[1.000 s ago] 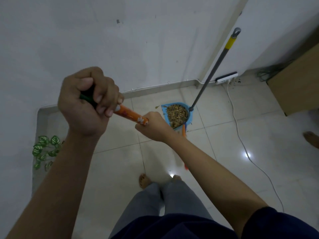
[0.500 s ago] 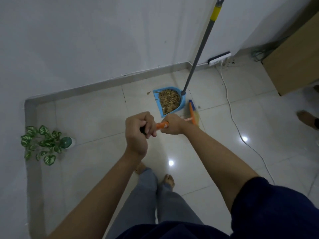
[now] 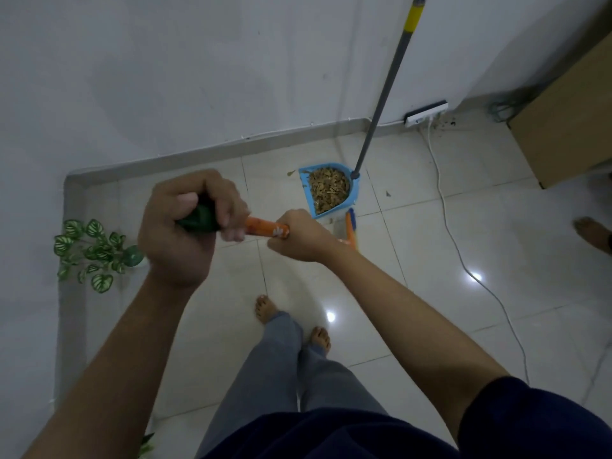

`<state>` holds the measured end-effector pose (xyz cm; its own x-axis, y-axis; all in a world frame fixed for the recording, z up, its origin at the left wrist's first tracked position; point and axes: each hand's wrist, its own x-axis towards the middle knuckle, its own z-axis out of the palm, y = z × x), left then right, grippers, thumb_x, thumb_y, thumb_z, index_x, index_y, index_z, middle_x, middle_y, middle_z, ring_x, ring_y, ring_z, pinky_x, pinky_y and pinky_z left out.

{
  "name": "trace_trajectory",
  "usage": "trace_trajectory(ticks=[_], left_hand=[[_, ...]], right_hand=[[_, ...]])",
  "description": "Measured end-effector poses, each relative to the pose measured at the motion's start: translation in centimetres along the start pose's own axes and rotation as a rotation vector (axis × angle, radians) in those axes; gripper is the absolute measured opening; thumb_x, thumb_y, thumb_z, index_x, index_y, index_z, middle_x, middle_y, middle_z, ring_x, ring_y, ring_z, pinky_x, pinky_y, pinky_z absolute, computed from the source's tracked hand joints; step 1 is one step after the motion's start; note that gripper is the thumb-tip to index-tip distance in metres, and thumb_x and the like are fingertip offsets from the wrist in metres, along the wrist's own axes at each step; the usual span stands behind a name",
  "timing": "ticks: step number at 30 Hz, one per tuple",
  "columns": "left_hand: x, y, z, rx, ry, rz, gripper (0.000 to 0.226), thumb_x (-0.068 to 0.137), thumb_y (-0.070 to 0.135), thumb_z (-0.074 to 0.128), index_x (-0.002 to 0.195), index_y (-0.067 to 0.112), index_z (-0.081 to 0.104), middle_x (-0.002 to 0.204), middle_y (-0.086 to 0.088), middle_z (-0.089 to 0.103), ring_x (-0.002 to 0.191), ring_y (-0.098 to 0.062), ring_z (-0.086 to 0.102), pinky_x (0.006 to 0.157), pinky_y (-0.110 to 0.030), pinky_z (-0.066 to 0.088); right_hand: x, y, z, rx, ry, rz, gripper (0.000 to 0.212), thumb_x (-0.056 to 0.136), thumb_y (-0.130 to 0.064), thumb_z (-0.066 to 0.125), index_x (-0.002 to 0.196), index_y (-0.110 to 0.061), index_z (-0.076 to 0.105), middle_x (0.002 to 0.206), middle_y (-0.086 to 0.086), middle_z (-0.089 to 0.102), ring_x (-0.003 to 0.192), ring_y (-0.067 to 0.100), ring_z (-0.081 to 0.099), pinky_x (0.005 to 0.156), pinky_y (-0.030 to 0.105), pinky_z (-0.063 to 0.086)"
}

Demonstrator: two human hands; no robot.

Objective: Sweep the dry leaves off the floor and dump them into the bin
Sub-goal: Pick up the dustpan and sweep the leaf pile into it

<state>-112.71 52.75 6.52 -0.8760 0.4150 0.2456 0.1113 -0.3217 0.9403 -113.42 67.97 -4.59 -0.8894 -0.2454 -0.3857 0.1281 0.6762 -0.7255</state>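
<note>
A blue dustpan (image 3: pixel 353 197) stands on the tiled floor near the wall, filled with dry brown leaves (image 3: pixel 328 189). Its long grey handle (image 3: pixel 384 91) with a yellow band leans up toward the wall. Both hands grip an orange broom handle (image 3: pixel 265 227) with a green end cap: my left hand (image 3: pixel 185 226) wraps the green top, my right hand (image 3: pixel 299 235) holds lower down. The broom head (image 3: pixel 350 228), orange and blue, sits just below the dustpan, mostly hidden behind my right wrist. Two stray leaves (image 3: pixel 291 173) lie beside the pan.
A small green leafy plant (image 3: pixel 92 251) stands at the left wall. A white power strip (image 3: pixel 426 114) and cable (image 3: pixel 463 260) run along the right. A brown cabinet (image 3: pixel 569 127) stands far right, with another person's foot (image 3: pixel 592 231) near it. My bare feet are below.
The view has shifted, so the dustpan and plant sit differently in frame. My hands stay clasped on the broom handle, and the broom head rests closer under the dustpan.
</note>
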Motion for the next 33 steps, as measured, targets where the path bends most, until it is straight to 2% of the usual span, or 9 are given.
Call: trace_trajectory(ticks=[3,6,9,13,15,24,27,29,33], left_hand=[[1.3,-2.0,2.2,0.042,-0.064,-0.053,0.036,0.077,0.050,0.048,0.057,0.021,0.053,0.049,0.006,0.051,0.055,-0.023,0.055,0.066,-0.031,0.042],[2.3,-5.9,4.6,0.033,-0.077,-0.123,0.031,0.076,0.031,0.035,0.054,0.013,0.047,0.049,0.009,0.047,0.056,-0.027,0.052,0.065,-0.030,0.042],[3.3,-10.5,7.3,0.071,-0.091,-0.225,0.027,0.073,0.029,0.032,0.055,0.015,0.046,0.050,0.006,0.048,0.065,-0.033,0.054,0.071,-0.024,0.046],[3.4,-15.6,9.4,0.139,-0.108,-0.347,0.025,0.071,0.029,0.033,0.053,0.016,0.044,0.048,0.004,0.050,0.073,-0.008,0.064,0.072,-0.023,0.047],[2.7,-16.8,9.2,0.135,-0.053,-0.349,0.024,0.072,0.027,0.034,0.052,0.017,0.043,0.047,0.005,0.047,0.070,-0.006,0.062,0.071,-0.023,0.046],[-4.2,-11.5,2.5,0.099,0.217,-0.304,0.023,0.067,0.026,0.034,0.046,0.018,0.038,0.046,0.007,0.039,0.054,-0.022,0.046,0.066,-0.024,0.043],[-6.0,-8.1,-0.1,0.134,0.253,-0.262,0.025,0.069,0.023,0.034,0.045,0.023,0.042,0.045,0.010,0.040,0.049,-0.021,0.042,0.062,-0.026,0.038],[-6.7,-5.7,-1.4,0.155,0.247,-0.193,0.023,0.070,0.031,0.045,0.047,0.028,0.045,0.046,0.014,0.041,0.046,-0.019,0.042,0.061,-0.027,0.035],[-6.7,-1.0,-2.5,0.109,0.204,-0.084,0.032,0.073,0.052,0.054,0.051,0.030,0.048,0.045,0.014,0.036,0.042,-0.015,0.041,0.061,-0.030,0.035]], right_hand=[[-0.9,2.9,-2.7,-0.018,0.071,0.054,0.038,0.078,-0.017,0.059,0.045,-0.018,0.040,0.047,-0.001,0.044,0.043,0.012,0.041,0.043,0.023,0.031],[-1.0,7.2,-5.0,-0.122,0.084,0.142,0.036,0.082,-0.020,0.059,0.050,-0.017,0.043,0.055,0.002,0.049,0.051,0.017,0.045,0.045,0.024,0.029],[-0.4,12.2,-6.5,-0.225,0.088,0.253,0.029,0.084,-0.020,0.060,0.058,-0.013,0.047,0.066,0.009,0.056,0.066,0.019,0.048,0.058,0.025,0.032],[0.4,16.8,-6.4,-0.333,0.047,0.364,0.041,0.086,-0.018,0.056,0.050,-0.018,0.034,0.070,0.009,0.051,0.072,0.022,0.046,0.066,0.029,0.030],[1.0,17.3,-5.8,-0.341,0.030,0.331,0.041,0.085,-0.016,0.055,0.050,-0.020,0.033,0.074,0.010,0.052,0.072,0.023,0.046,0.066,0.028,0.030],[2.3,10.6,3.4,-0.304,-0.084,0.057,0.044,0.086,-0.019,0.057,0.051,-0.023,0.032,0.085,0.022,0.067,0.083,0.033,0.062,0.066,0.030,0.038],[2.3,6.5,6.4,-0.245,-0.091,-0.029,0.032,0.087,-0.018,0.057,0.058,-0.015,0.044,0.077,0.023,0.065,0.077,0.034,0.061,0.062,0.027,0.029],[2.3,3.8,7.8,-0.213,-0.112,-0.085,0.035,0.086,-0.018,0.058,0.055,-0.012,0.045,0.068,0.019,0.059,0.071,0.034,0.058,0.062,0.028,0.027],[1.1,-0.3,7.8,-0.107,-0.040,-0.181,0.046,0.086,-0.020,0.057,0.046,-0.017,0.034,0.051,0.005,0.044,0.057,0.022,0.046,0.050,0.029,0.026]])
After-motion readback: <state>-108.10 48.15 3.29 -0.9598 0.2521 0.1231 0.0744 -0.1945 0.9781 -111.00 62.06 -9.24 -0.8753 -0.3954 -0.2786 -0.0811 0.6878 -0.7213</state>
